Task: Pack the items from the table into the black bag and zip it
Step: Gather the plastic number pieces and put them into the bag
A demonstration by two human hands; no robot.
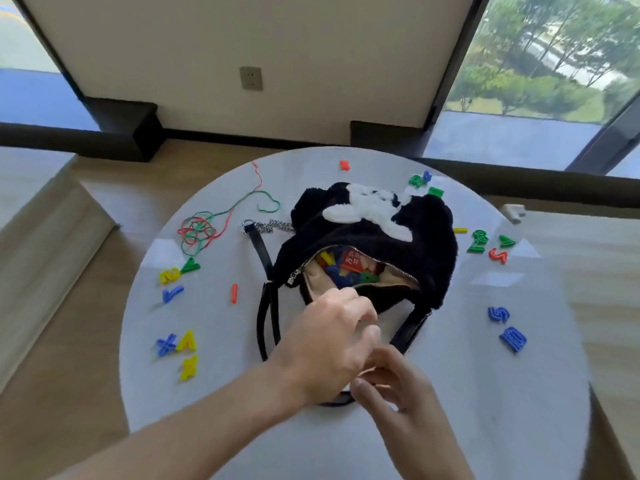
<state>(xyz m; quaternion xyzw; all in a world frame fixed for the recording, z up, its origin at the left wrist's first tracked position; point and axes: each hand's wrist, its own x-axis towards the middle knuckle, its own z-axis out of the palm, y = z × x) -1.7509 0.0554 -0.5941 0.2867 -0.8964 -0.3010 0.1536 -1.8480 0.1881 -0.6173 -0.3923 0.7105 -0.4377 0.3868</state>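
Observation:
The fuzzy black bag (426, 244) with a white patch lies mid-table, its zip open and its zipper pull (292, 278) at the left end. Coloured plastic pieces (346, 268) fill the inside. My left hand (329, 344) is curled at the near lip of the opening, fingertips hidden. My right hand (391, 379) sits just below it, fingers bent under the left hand, above the black strap (266, 320). Loose pieces lie around: a yellow and green pair (178, 271), an orange stick (234, 293), a blue 5 (498, 314), a green 8 (478, 240).
Tangled red and green strings (199, 232) lie at the back left of the round white table (450, 393). A chain (273, 226) runs from the bag's left side. More pieces sit behind the bag (419, 180). A small white object (514, 212) rests at the table's right edge.

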